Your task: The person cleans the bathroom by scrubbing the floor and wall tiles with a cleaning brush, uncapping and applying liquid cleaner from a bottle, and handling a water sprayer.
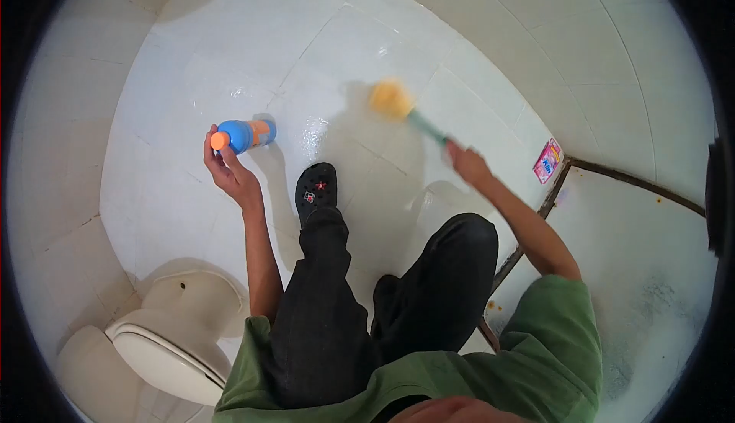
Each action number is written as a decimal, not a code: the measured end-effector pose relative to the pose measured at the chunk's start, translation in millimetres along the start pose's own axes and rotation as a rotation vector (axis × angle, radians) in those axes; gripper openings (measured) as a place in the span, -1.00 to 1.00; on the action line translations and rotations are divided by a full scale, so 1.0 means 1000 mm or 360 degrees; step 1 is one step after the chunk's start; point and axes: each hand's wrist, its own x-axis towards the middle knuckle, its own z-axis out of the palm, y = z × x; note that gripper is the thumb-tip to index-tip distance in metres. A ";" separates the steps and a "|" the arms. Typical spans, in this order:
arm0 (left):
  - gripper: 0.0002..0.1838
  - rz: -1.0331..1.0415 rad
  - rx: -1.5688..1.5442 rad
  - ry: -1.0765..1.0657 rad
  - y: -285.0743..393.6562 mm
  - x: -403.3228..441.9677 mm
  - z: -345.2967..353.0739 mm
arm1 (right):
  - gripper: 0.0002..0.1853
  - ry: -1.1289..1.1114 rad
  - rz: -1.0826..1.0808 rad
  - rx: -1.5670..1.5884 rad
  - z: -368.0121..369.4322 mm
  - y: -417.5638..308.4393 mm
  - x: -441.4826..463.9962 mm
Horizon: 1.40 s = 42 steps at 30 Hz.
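A blue bottle (242,137) with an orange cap and an orange label is held tilted above the floor, its cap toward me. My left hand (233,178) grips it near the cap end, fingers closed around it. On the right, my right hand (468,164) is wrapped round the green handle of a scrub brush (426,125). The yellow brush head, blurred by motion, points away from me over the white tiles. Whether its bristles touch the floor I cannot tell.
Wet, shiny patches mark the white tiled floor (337,63). A toilet (164,346) stands at the lower left. To the right, a pink packet (547,160) lies by the corner of a dark-framed panel (635,254). Tiled walls curve round both sides. My black clog (316,186) is on the floor.
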 end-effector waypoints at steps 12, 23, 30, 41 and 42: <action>-0.66 0.0129 -0.0005 0.0131 0.001 0.001 0.019 | -0.52 -0.0057 -0.0265 -0.0003 -0.043 -0.068 -0.020; -0.27 0.0173 0.0065 0.0114 -0.017 -0.003 0.023 | -0.55 -0.0100 -0.0573 0.0045 -0.062 -0.177 0.025; -0.23 -0.0332 0.0305 -0.0152 -0.094 -0.024 0.006 | -0.55 0.0421 0.0184 0.0574 -0.076 -0.124 0.119; -0.39 -0.0423 0.0328 -0.0244 -0.143 -0.043 0.015 | -0.54 0.0480 0.0304 0.0534 -0.120 -0.072 0.120; -0.45 -0.0299 0.0386 -0.0198 -0.143 -0.044 0.016 | -0.55 0.0448 0.0191 0.0443 -0.107 -0.061 0.103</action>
